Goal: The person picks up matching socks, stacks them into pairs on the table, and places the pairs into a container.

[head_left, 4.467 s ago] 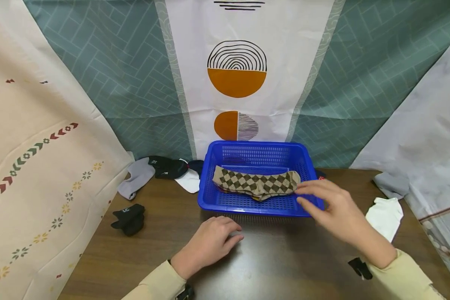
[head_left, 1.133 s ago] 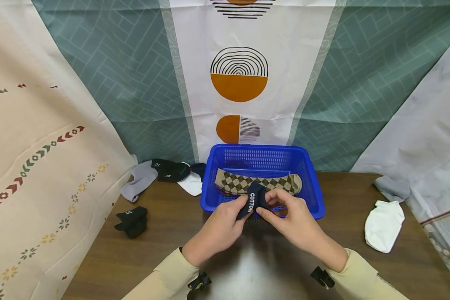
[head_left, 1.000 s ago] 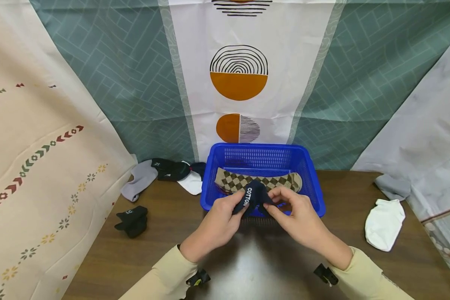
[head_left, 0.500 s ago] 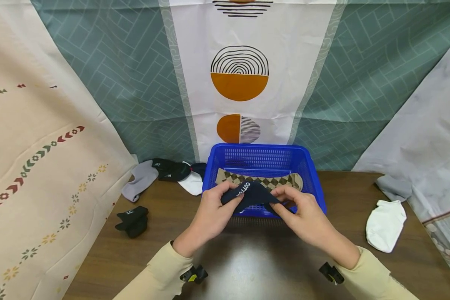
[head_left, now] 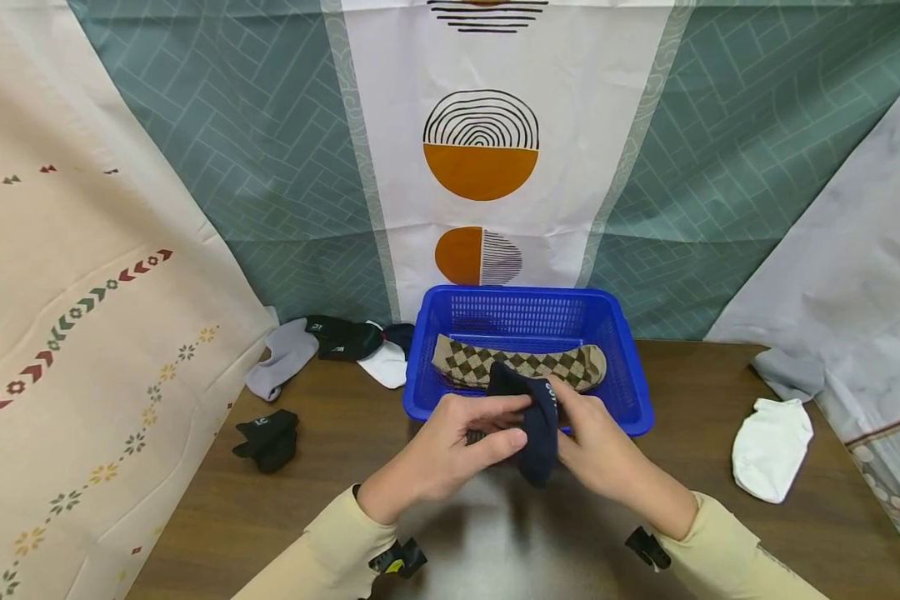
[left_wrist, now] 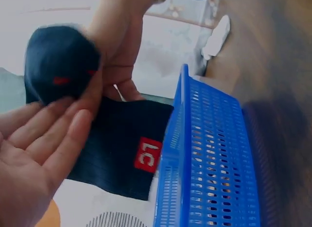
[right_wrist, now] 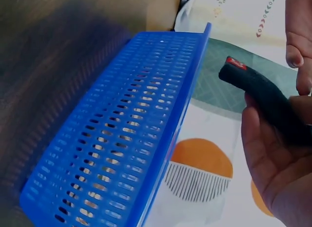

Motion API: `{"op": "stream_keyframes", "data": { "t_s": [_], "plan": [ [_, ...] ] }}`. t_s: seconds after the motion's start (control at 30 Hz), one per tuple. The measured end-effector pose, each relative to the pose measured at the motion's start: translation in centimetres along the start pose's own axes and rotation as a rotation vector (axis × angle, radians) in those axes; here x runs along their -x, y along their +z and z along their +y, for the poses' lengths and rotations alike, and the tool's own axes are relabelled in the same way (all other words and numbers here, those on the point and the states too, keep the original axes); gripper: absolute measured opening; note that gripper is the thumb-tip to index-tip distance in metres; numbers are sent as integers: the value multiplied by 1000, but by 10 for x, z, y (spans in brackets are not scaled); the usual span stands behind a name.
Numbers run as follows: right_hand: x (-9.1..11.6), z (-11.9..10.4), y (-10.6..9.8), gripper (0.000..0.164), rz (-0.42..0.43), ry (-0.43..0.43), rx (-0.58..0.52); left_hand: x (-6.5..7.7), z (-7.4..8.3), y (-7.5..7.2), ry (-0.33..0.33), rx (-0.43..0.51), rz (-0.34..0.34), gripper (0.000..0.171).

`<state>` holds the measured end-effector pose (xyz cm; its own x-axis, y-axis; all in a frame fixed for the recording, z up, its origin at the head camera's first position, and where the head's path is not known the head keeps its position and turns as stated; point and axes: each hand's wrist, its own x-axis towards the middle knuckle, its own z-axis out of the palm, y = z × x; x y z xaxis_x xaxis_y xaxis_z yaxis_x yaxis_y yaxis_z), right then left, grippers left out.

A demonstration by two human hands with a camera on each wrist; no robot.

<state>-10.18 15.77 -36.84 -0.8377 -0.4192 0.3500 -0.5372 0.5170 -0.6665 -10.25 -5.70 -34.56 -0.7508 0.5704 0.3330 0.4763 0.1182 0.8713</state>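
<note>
A navy ankle sock (head_left: pixel 542 433) hangs folded over the front of the blue basket in the head view, standing on edge. My right hand (head_left: pixel 603 442) holds it from the right, thumb on one side and fingers behind. My left hand (head_left: pixel 450 442) is on the other side with fingers straight, its fingertips at the cloth. A red label on the sock (left_wrist: pixel 117 144) shows in the left wrist view. In the right wrist view the sock (right_wrist: pixel 265 92) lies across the right palm. Argyle socks (head_left: pixel 525 364) lie in the basket (head_left: pixel 414 400) behind.
At the back left are a grey sock (head_left: pixel 288 354), black socks (head_left: pixel 343 337) and a white sock (head_left: pixel 385 365). Nearer, a folded black sock (head_left: pixel 267 440) lies on the table. On the right are a white sock (head_left: pixel 772 450) and a grey sock (head_left: pixel 789 375).
The right hand came from the basket's right side, and the navy sock is now in front. Both hands held it stretched; the left has since loosened its grip and the sock has turned on edge.
</note>
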Motion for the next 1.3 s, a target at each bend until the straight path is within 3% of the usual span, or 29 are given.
{"op": "stream_keyframes", "data": {
  "t_s": [0.07,0.13,0.23,0.27,0.33,0.4,0.47,0.6,0.8,0.93,1.07,1.2,1.3],
  "plan": [
    [0,1,-1,23,-13,-13,-43,-1,-2,-1,55,-34,79,26],
    [1,0,-1,23,-38,11,-94,-3,-7,-1,79,-114,225,21],
    [1,-3,0,30,-55,54,-131,-6,-16,0,19,-232,367,38],
    [1,-4,1,33,-60,67,-132,-7,-19,1,3,-244,366,47],
    [1,-5,2,39,-65,73,-123,-7,-23,2,-18,-237,299,56],
    [1,-6,4,36,-70,73,-126,-6,-23,4,-20,-200,222,48],
    [1,-7,5,31,-60,74,-129,-6,-23,5,-5,-190,191,30],
    [0,-8,6,30,-5,109,-123,-7,-22,4,14,-250,255,11],
    [2,-13,0,32,121,153,-89,-10,-17,-1,-43,-297,373,7],
    [3,-21,3,38,136,153,-74,-12,-15,-1,-31,-357,413,7],
    [-1,-25,9,48,133,179,-2,-13,-11,0,21,-424,405,9],
    [-4,-21,5,37,189,172,79,-12,-8,-6,66,-456,349,13],
    [-4,-16,-7,30,221,172,93,-10,-7,-17,50,-483,317,16]
  ]
}}
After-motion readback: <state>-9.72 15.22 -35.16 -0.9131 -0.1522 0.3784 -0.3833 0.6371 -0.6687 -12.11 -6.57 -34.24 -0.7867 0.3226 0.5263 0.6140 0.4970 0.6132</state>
